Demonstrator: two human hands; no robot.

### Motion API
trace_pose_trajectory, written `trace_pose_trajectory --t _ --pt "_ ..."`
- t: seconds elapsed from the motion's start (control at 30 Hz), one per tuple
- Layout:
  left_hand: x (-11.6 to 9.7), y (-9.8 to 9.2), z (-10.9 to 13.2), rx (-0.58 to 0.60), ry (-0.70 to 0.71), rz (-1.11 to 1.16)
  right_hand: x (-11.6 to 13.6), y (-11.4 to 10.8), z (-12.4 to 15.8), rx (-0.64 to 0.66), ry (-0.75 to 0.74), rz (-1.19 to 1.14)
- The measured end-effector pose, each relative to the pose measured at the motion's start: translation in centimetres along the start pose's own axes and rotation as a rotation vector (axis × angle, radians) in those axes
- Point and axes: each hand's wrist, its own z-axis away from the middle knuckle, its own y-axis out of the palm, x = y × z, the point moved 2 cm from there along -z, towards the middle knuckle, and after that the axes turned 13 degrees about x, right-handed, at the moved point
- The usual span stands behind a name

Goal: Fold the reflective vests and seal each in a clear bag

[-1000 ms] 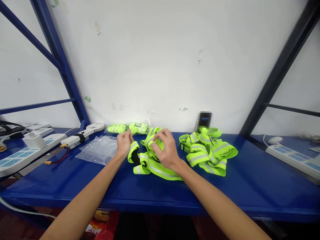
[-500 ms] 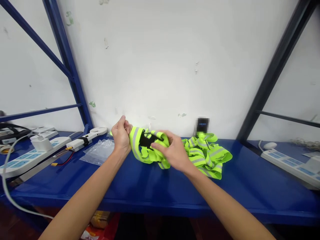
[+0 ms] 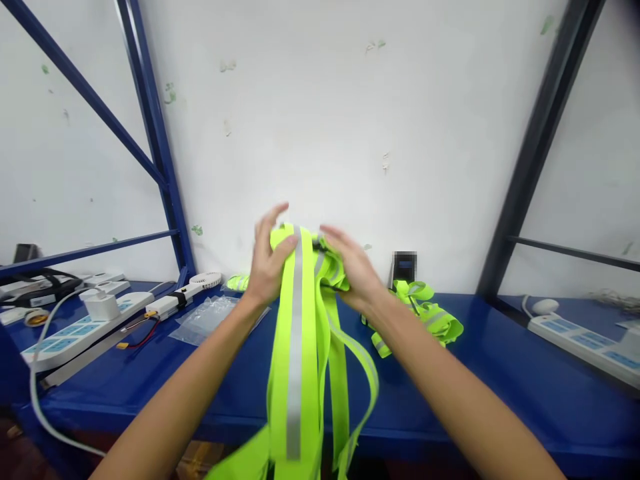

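Note:
Both my hands hold up a neon yellow reflective strap vest point(image 3: 296, 347) above the blue table point(image 3: 500, 387). My left hand point(image 3: 267, 257) grips its top on the left side, thumb pressed on the fabric and fingers partly raised. My right hand point(image 3: 350, 267) holds the top on the right, where a dark buckle is partly hidden. The straps with grey reflective bands hang down past the table's front edge. A second bundled vest point(image 3: 425, 317) lies on the table just right of my right hand.
Clear plastic bags point(image 3: 210, 317) lie on the table to the left, with a packed vest point(image 3: 239, 283) behind them by the wall. White power strips point(image 3: 75, 330), a small white fan point(image 3: 205, 279) and cables sit far left. Another power strip point(image 3: 580, 337) lies at right. Blue rack posts point(image 3: 155, 133) flank the space.
I have lifted the vest from the table to chest height, and its straps have unfolded and now hang down. Both hands rose with it.

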Motion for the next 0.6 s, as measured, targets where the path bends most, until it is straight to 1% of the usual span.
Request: trace_pose_trajectory --t 0.03,0.1,0.13,0.17,0.2,0.23,0.27,0.33,0.4,0.5,0.53,0.6 --pt "2.9 0.2 1.3 0.037 -0.165 0.018 -2.6 -1.1 -0.4 -0.05 0.071 -0.036" --pt "8.7 1.0 4.7 0.176 -0.535 0.166 -7.7 -3.4 -0.4 -0.184 0.223 -0.101" --pt "11.2 1.3 6.5 0.225 -0.685 0.233 -10.0 -4.4 -0.1 -0.222 0.305 -0.112" --pt "13.3 1.6 8.2 0.264 -0.793 0.293 -12.0 -5.2 0.3 -0.232 0.389 -0.111" --pt "14.9 1.8 9.7 0.3 -0.851 0.346 -13.6 -5.9 0.7 -0.247 0.439 -0.11" --pt "16.1 2.0 10.8 0.354 -0.874 0.391 -14.7 -6.5 1.2 -0.275 0.446 -0.13" --pt "16.8 2.1 11.6 0.418 -0.883 0.41 -15.5 -6.9 1.6 -0.284 0.44 -0.163" --pt "17.4 1.9 12.2 0.493 -0.874 0.402 -16.1 -7.3 2.2 -0.253 0.397 -0.207" --pt "17.3 1.6 12.2 0.511 -0.874 0.385 -15.8 -7.5 2.5 -0.149 0.379 -0.182" --pt "16.9 1.1 12.0 0.466 -0.891 0.4 -15.1 -7.6 2.8 0.026 0.416 -0.038" --pt "16.9 1.0 12.0 0.435 -0.885 0.404 -14.9 -7.6 2.9 0.053 0.428 -0.008" --pt "17.1 1.1 12.2 0.366 -0.843 0.397 -15.0 -7.6 3.0 0.04 0.436 -0.02"
